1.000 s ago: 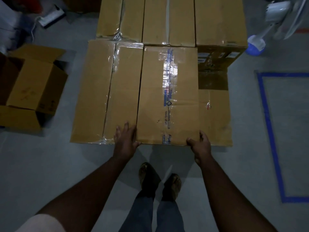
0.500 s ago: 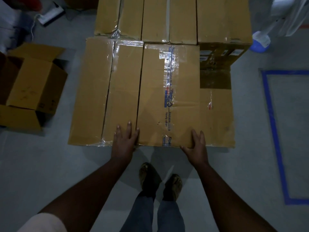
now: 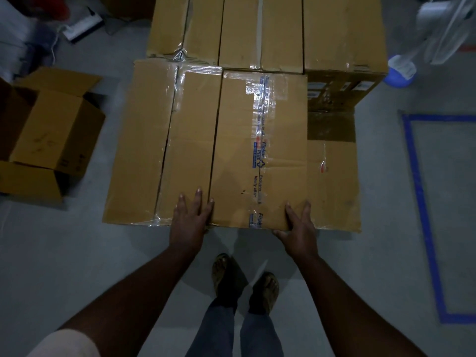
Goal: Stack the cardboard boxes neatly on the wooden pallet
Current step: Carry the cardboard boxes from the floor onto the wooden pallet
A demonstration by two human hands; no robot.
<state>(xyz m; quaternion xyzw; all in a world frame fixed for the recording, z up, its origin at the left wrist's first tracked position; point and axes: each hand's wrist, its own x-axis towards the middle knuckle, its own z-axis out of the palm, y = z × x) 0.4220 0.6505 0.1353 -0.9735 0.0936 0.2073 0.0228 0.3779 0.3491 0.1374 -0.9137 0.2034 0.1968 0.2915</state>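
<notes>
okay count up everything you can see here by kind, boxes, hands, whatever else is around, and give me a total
Sealed cardboard boxes in the stack: 6, counting the printed-tape box, its left neighbour, the lower one on the right and 3 behind.
Open empty box: 1
Hands: 2, left hand, right hand
Fan: 1
Blue tape outline on the floor: 1
Total: 11

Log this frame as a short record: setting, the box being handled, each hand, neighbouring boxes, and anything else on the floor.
setting: dim room, grey floor, seen from above
handled box: taped cardboard box, top layer, near edge facing the person
left hand: fingers straight, flat at the box's near left corner
right hand: fingers straight, on the near right corner
neighbours: taped box at left; lower box at right; back row of boxes
pallet: not visible
floor: open empty carton at left; blue tape outline at right
</notes>
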